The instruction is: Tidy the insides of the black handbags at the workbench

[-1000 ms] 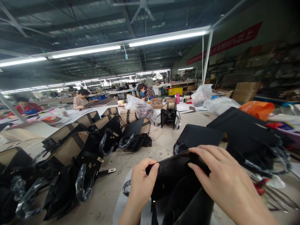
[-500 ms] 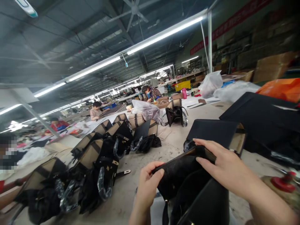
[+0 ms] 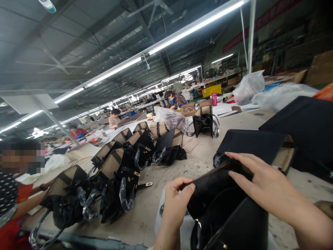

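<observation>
A black handbag (image 3: 234, 211) stands in front of me at the lower right, its mouth facing me and its dark lining showing. My left hand (image 3: 179, 198) pinches the left end of the bag's upper edge between thumb and fingers. On the right part of that same edge, my right hand (image 3: 257, 180) has its fingers over the outside and its thumb inside the opening. Just behind lies another black bag (image 3: 255, 142) with a beige side. The lower part of the held bag is cut off by the frame.
Several black-and-beige bags (image 3: 114, 180) with plastic-wrapped handles crowd the table's left side. One more bag (image 3: 204, 121) stands farther back, near a clear plastic bag (image 3: 170, 118). Dark sheet material (image 3: 304, 128) lies at right. A co-worker (image 3: 15, 187) is close on the left.
The view has swung left, so things sit farther right and more of the co-worker at left shows. Both hands keep their grip on the bag's edge.
</observation>
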A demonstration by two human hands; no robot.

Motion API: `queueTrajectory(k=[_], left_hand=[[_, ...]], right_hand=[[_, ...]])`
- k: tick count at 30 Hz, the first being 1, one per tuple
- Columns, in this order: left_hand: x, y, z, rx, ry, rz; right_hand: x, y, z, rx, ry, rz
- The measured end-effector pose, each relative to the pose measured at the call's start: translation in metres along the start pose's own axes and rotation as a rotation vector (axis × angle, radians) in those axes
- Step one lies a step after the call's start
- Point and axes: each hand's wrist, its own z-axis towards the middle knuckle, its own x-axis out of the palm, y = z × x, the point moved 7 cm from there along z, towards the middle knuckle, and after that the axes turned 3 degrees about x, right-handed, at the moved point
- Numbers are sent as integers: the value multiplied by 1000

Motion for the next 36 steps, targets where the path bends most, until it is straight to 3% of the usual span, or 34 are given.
queueTrajectory(k=[6, 10, 21, 30, 36], left_hand=[[6, 7, -2, -81, 64, -172], [6, 12, 0, -95, 16, -208], [5, 6, 4, -72, -57, -179], [4, 0, 0, 49, 46, 1], [0, 8, 3, 48, 63, -67]], right_hand=[[2, 2, -1, 18, 25, -7], [2, 5, -1, 7, 21, -22], [3, 9, -2, -2, 34, -26], [3, 3, -1, 28, 57, 13], [4, -1, -1, 42, 62, 23]])
